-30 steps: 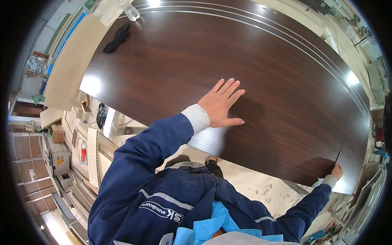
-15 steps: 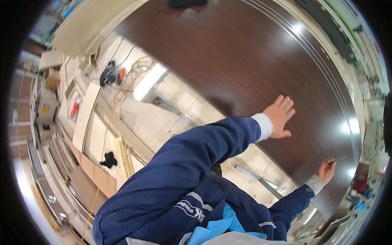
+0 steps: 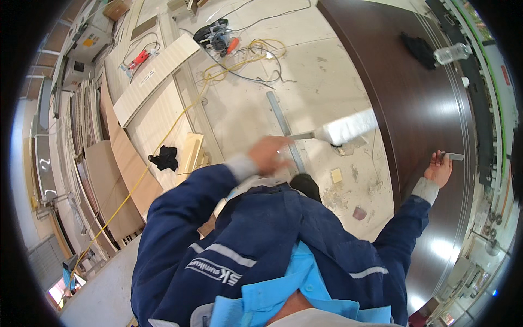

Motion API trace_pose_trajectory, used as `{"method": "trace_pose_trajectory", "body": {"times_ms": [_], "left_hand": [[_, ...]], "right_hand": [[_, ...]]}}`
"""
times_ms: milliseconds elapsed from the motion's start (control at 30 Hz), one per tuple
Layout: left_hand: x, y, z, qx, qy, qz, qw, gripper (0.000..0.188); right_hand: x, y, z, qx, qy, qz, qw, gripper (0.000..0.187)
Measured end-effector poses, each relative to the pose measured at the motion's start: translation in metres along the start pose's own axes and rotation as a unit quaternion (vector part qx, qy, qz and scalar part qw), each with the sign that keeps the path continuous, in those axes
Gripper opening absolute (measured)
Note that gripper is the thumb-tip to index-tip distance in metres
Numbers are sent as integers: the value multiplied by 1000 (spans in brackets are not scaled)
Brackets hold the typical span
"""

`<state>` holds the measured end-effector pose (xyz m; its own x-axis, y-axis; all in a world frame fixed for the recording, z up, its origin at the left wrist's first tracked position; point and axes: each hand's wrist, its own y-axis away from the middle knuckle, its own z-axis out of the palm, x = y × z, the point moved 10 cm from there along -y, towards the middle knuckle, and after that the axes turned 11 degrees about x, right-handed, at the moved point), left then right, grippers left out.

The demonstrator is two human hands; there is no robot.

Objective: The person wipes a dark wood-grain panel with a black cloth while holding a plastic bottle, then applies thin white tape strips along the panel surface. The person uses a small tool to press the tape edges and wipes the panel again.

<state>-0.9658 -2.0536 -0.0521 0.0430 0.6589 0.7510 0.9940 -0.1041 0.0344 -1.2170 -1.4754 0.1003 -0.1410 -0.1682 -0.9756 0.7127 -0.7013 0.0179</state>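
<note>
In my right hand (image 3: 439, 170) is a small flat-bladed scraper (image 3: 455, 156), its pale blade pointing right across the dark brown panel (image 3: 389, 76). The fingers close around its near end, above several thin light lines running along the panel's far side. My left hand (image 3: 271, 155) is off the panel, in front of my body and over the floor. Motion smears its fingers, so their pose is unclear.
A black cloth (image 3: 418, 50) and a clear plastic bottle (image 3: 453, 53) lie toward the panel's far end. A white-wrapped support (image 3: 348, 127) stands beside the panel. Left are a power tool (image 3: 213, 37), a yellow cord (image 3: 180, 117), stacked boards (image 3: 122, 180) and another black cloth (image 3: 164, 158).
My left hand has left the panel and swung left over the floor. My right hand still grips the scraper, its blade now showing broader. The view has turned left.
</note>
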Motion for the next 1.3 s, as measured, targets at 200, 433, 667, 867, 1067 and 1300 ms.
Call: {"method": "trace_pose_trajectory", "body": {"times_ms": [200,433,667,867,1067,1300], "left_hand": [[-289,247,-168,127,-46,-556,820,86],[-377,284,-153,27,-82,-614,784,67],[-468,39,-181,-63,-71,-525,846,58],[-569,-250,-347,171,159,-460,857,56],[-636,-440,-423,53,48,-479,875,54],[-654,-656,-427,-172,-234,-294,911,58]], "right_hand": [[30,2,75,159,140,-87,973,26],[23,18,56,300,185,-178,919,19],[26,36,98,378,68,-156,910,40],[15,5,313,308,-75,-140,938,49],[13,-24,527,149,-91,-194,965,37],[54,-19,598,207,-50,-93,973,21]]}}
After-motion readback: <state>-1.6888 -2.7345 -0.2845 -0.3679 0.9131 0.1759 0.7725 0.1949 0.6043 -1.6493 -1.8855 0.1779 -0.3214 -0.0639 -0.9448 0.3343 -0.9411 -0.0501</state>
